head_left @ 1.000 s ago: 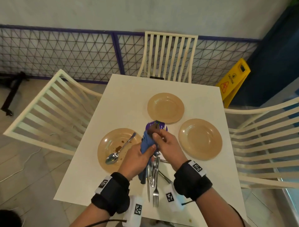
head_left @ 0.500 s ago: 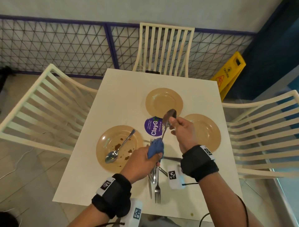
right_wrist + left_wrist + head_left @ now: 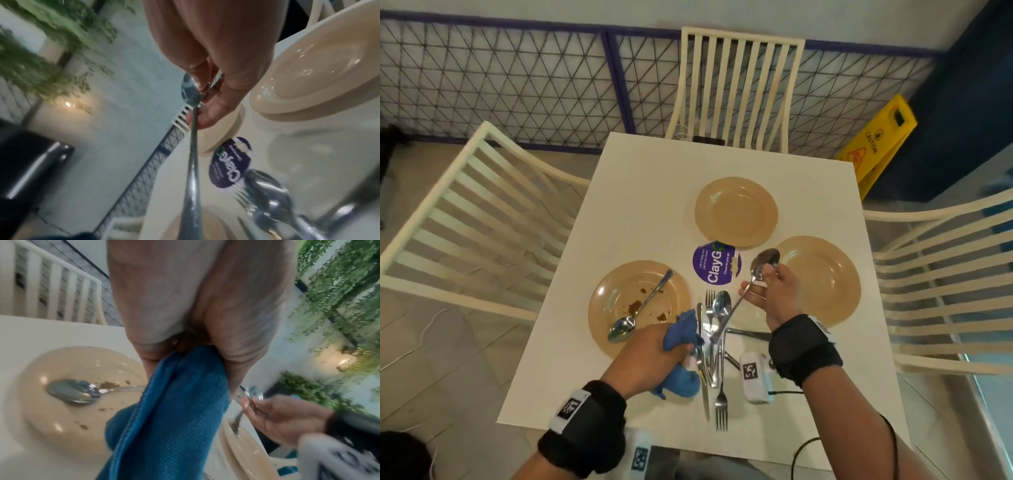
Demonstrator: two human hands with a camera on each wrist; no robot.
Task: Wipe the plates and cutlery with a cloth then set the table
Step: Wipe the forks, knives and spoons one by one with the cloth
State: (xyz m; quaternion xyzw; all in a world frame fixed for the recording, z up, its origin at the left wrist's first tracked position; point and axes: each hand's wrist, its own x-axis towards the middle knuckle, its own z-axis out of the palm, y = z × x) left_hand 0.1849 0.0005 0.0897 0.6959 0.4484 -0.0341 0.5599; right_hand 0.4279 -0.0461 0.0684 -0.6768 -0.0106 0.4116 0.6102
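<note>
My right hand point(image 3: 768, 286) pinches a steel spoon point(image 3: 748, 291) by its bowl end, its handle slanting down toward the cloth point(image 3: 192, 162). My left hand point(image 3: 654, 353) grips a bunched blue cloth point(image 3: 681, 334) point(image 3: 170, 410) at the spoon's handle tip, over the near edge of a dirty tan plate point(image 3: 613, 301). A second spoon point(image 3: 640, 308) point(image 3: 76, 391) lies in that plate among brown stains. A pile of forks, a knife and a spoon point(image 3: 714, 342) lies on the white table point(image 3: 640, 192). Two clean tan plates point(image 3: 736, 210) point(image 3: 825, 277) sit farther back.
A purple round sticker point(image 3: 715, 262) marks the table's middle. Cream slatted chairs stand at the left point(image 3: 465, 219), far side point(image 3: 736, 89) and right point(image 3: 941, 281). A yellow caution sign point(image 3: 876, 144) stands on the floor at the back right, by a mesh fence.
My left hand has drawn the cloth down along the spoon's handle toward me. My right hand has carried the spoon's bowl right, over the right plate's edge.
</note>
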